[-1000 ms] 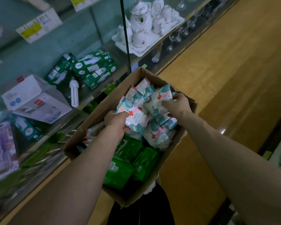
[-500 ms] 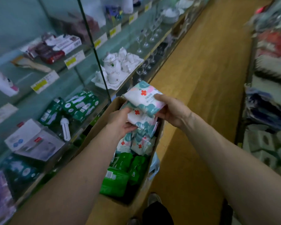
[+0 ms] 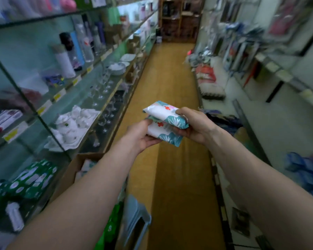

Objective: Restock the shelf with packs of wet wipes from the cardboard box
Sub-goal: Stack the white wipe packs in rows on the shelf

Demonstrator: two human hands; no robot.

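I hold two packs stacked flat, printed faces up, the top pack (image 3: 165,114) lying on the bottom pack (image 3: 163,134). Their long axes run across me from hand to hand, with the left ends a little farther from me. The box (image 3: 74,170), low at my left by the shelf (image 3: 79,91), holds other packs (image 3: 86,167), which are blurred. My left hand (image 3: 141,135) grips the bottom pack's left end, fingers curled under it. My right hand (image 3: 193,125) grips the top pack's right end, thumb above. Both packs hang over the floor (image 3: 170,78), well apart from the box.
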